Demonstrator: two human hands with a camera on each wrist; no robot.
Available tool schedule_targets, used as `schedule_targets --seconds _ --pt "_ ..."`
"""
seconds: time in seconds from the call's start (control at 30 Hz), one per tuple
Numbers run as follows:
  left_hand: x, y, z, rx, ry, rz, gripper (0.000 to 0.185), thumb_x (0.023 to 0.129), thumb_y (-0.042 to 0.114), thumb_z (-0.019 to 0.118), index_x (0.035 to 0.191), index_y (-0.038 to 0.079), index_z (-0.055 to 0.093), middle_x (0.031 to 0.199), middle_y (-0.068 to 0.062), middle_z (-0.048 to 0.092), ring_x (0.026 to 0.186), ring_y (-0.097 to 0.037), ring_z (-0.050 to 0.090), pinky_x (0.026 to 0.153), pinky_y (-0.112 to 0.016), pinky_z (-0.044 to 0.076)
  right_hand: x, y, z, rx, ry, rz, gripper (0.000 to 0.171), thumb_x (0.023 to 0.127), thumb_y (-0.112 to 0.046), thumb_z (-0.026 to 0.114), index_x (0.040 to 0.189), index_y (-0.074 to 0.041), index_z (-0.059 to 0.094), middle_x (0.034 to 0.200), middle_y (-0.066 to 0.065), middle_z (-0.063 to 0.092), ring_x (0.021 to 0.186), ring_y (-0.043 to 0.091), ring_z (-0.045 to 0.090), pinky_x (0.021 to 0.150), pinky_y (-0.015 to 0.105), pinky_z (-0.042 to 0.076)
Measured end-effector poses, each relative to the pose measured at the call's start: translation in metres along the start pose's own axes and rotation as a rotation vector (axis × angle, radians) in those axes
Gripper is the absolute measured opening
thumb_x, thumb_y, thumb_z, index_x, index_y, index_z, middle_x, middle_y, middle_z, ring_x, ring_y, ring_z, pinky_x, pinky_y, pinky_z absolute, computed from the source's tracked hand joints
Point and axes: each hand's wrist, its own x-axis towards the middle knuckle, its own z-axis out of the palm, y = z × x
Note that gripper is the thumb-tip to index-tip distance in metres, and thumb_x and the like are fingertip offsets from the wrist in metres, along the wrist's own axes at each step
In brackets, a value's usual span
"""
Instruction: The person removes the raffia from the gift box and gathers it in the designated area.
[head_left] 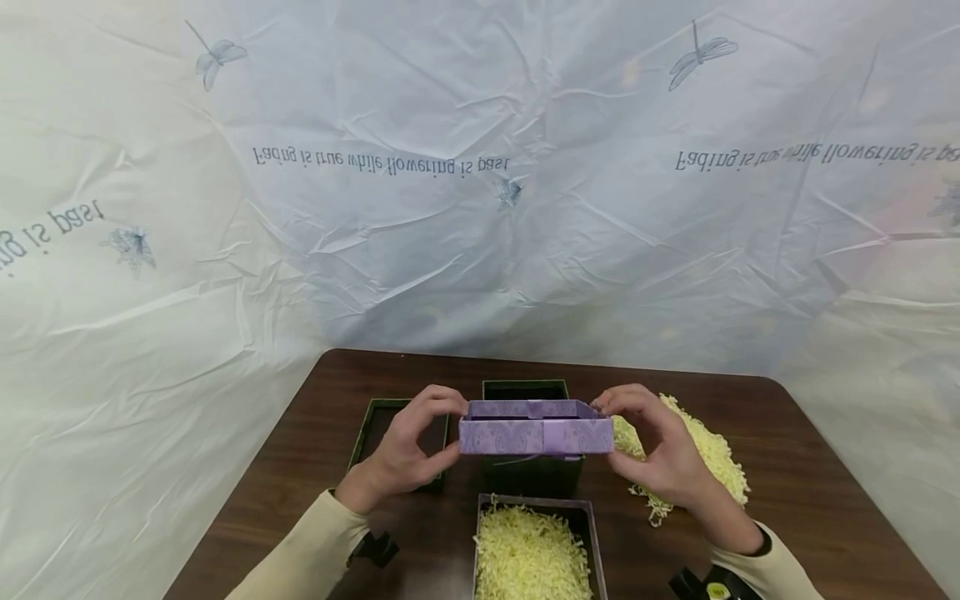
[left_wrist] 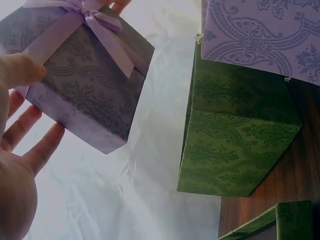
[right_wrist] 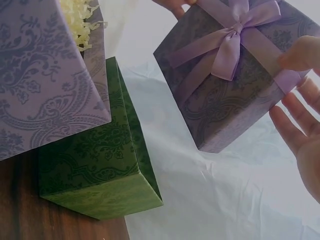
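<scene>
A purple patterned box lid [head_left: 510,437] is held up over the table between both hands. Its hollow side faces up in the head view, while the wrist views show its ribbon bow [right_wrist: 236,30] on the underside. The left hand [head_left: 408,446] grips the lid's left end between thumb and fingers. At the right end, the right hand [head_left: 660,454] grips it the same way. Nearer the body stands a purple box [head_left: 596,550] full of pale yellow shredded paper [head_left: 532,554]. Behind it, partly hidden by the lid, is an open green box [head_left: 532,479].
A green lid [head_left: 363,433] lies on the brown table [head_left: 277,508] to the left, hollow side up. Loose yellow shredded paper [head_left: 720,458] is heaped on the right, partly behind the right hand. A pale printed sheet [head_left: 450,250] hangs around the table's far side.
</scene>
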Motion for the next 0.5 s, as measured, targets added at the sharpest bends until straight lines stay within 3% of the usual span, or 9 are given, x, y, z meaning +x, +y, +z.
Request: schedule_targets --seconds 0.1,0.27,0.5 --pt "0.0009 -0.0007 0.0006 0.005 0.005 0.029 0.029 0.096 0.016 0.057 0.116 -0.005 0.055 0.112 -0.019 0.054 0.103 -0.025 0.055 0.087 -0.029 0.050 -0.0006 0.0002 0.0002 0.006 -0.006 -0.025 0.049 0.064 0.029 0.061 0.110 0.018 0.050 0.118 0.021 0.053 0.115 0.025 0.052 0.099 0.024 0.048" --pt "0.0040 -0.0032 0.0010 0.015 0.009 0.082 0.028 0.095 0.014 0.058 0.113 -0.007 0.055 0.111 -0.020 0.054 0.103 -0.026 0.055 0.086 -0.031 0.050 -0.0015 0.0011 0.0011 0.001 -0.002 -0.083 0.036 0.076 0.017 0.067 0.108 0.018 0.050 0.118 0.021 0.054 0.116 0.024 0.052 0.099 0.024 0.048" --pt "0.0027 -0.0039 0.0020 0.018 0.007 0.102 0.028 0.095 0.015 0.057 0.110 -0.009 0.055 0.110 -0.020 0.054 0.104 -0.027 0.055 0.088 -0.031 0.050 0.0022 -0.0032 0.0046 -0.037 0.002 -0.158 0.031 0.085 0.004 0.068 0.106 0.019 0.051 0.117 0.023 0.054 0.114 0.025 0.052 0.093 0.023 0.050"
